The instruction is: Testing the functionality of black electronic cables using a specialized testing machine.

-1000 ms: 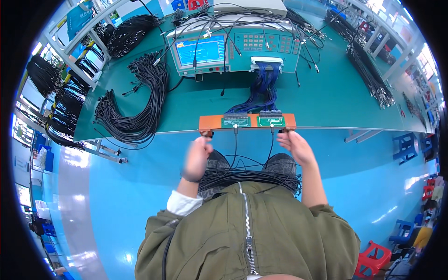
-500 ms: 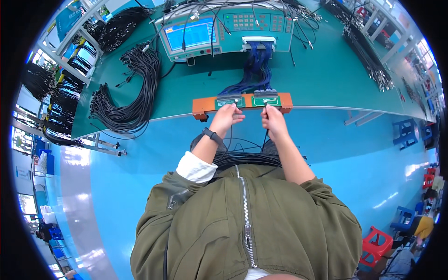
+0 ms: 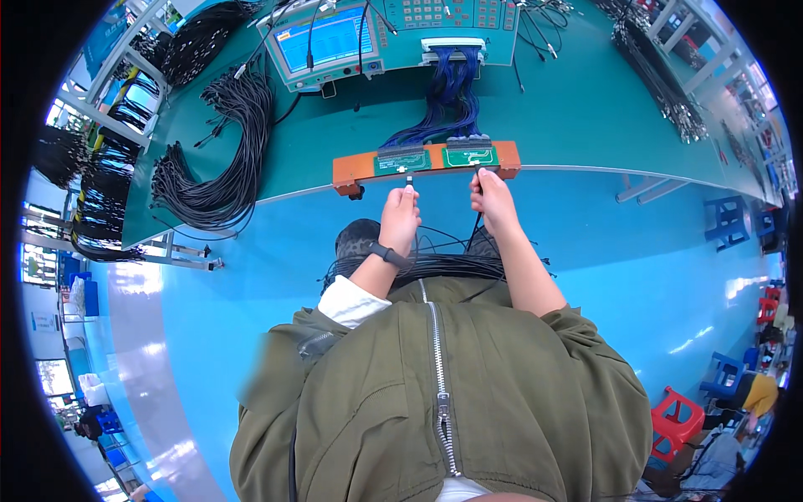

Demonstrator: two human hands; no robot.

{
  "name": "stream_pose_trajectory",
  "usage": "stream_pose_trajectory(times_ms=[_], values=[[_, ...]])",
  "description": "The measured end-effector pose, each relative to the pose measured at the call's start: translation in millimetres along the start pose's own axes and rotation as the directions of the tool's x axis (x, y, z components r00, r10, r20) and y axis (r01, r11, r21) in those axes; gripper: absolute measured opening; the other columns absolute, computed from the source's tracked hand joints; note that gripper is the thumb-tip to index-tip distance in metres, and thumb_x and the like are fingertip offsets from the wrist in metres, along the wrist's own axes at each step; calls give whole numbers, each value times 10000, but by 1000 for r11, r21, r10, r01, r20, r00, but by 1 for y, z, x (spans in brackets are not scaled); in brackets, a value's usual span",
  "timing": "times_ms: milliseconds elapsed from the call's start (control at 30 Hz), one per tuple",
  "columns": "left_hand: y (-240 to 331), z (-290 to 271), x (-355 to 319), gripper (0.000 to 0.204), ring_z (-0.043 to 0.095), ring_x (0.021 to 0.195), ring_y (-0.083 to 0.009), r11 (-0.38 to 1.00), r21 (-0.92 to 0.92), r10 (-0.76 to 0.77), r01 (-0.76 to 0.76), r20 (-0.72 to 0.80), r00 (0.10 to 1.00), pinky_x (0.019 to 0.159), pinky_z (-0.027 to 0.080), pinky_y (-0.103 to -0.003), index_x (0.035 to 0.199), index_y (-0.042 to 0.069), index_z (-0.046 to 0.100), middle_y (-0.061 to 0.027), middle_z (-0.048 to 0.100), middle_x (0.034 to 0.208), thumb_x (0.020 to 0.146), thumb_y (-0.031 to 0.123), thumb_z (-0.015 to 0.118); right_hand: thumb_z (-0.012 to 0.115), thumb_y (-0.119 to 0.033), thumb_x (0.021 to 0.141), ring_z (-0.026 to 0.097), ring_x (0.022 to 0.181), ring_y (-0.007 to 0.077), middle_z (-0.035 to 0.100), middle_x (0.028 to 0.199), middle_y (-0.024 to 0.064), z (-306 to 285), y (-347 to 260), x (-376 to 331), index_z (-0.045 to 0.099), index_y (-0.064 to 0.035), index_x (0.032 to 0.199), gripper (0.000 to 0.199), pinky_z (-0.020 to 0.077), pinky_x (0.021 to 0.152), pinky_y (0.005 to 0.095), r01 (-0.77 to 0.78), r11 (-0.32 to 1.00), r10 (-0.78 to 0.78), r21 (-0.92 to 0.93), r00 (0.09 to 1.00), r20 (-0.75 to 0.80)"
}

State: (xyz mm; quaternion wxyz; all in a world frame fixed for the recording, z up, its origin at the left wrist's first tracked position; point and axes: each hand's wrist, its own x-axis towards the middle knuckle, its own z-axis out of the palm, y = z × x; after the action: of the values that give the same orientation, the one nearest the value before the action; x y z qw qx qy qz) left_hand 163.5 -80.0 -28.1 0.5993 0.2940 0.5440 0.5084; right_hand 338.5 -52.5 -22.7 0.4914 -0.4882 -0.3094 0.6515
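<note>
My left hand [image 3: 400, 219], with a dark band at its wrist, pinches a black cable just behind its small metal-tipped plug [image 3: 409, 180]. That plug points up, a little short of the left green circuit board [image 3: 401, 161]. Close against the front of the right green circuit board [image 3: 470, 156], my right hand [image 3: 495, 203] grips the other cable end; its plug is mostly hidden by the fingers. Both boards sit on an orange block [image 3: 351, 172] at the table's front edge. Several black cables [image 3: 452, 266] lie across my lap.
Blue-purple wires [image 3: 452, 99] run from the boards to a tester with a lit screen [image 3: 324, 42]. A thick bundle of black cables [image 3: 242, 138] lies on the green table [image 3: 569, 109] at left. More cables [image 3: 657, 79] lie at right. A red stool [image 3: 679, 418] stands behind on the right.
My left hand has drawn back from the left board, bringing its plug away from it. My right hand stays near the right board, slightly lower on it. The view has shifted slightly.
</note>
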Motion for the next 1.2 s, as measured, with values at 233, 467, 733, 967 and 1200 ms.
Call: stream_pose_trajectory(times_ms=[233, 467, 733, 967, 1200], values=[[12, -2, -3, 241, 374, 567, -77, 998, -66, 18, -22, -52, 998, 490, 374, -230, 868, 22, 472, -12, 419, 699, 951, 243, 425, 394, -228, 948, 308, 503, 43, 413, 686, 5, 8, -6, -7, 476, -69, 763, 257, 238, 425, 180, -9, 1000, 9, 1, 1000, 4], [13, -6, 0, 234, 394, 560, -75, 998, -53, -16, 14, -38, 999, 492, 391, -228, 870, 20, 478, -16, 429, 711, 949, 236, 431, 400, -222, 946, 310, 503, 45, 415, 682, 4, 6, -1, -7, 477, -69, 762, 252, 236, 420, 181, 13, 997, -8, 80, 998, -56], [12, -7, 3, 236, 407, 566, -79, 998, -53, -35, 33, -52, 998, 499, 423, -234, 882, 21, 495, -22, 444, 718, 948, 239, 433, 406, -215, 943, 306, 496, 43, 415, 683, 8, 4, -3, -6, 480, -65, 767, 243, 233, 414, 182, -6, 999, 7, 49, 1000, -18], [13, -6, 5, 243, 417, 588, -81, 998, -61, -27, 24, -45, 999, 503, 440, -241, 888, 21, 500, -25, 447, 727, 948, 248, 439, 403, -209, 943, 308, 492, 44, 414, 682, 8, 2, 0, -2, 475, -64, 766, 240, 233, 414, 182, -11, 999, 11, 41, 1000, -11], [14, -6, 5, 258, 413, 588, -80, 998, -48, -43, 41, -41, 998, 505, 466, -238, 911, 17, 493, -19, 432, 721, 960, 260, 422, 365, -216, 956, 326, 510, 55, 390, 664, 0, 21, 2, -2, 457, -69, 762, 260, 273, 435, 197, 4, 996, 6, 90, 994, -111]])
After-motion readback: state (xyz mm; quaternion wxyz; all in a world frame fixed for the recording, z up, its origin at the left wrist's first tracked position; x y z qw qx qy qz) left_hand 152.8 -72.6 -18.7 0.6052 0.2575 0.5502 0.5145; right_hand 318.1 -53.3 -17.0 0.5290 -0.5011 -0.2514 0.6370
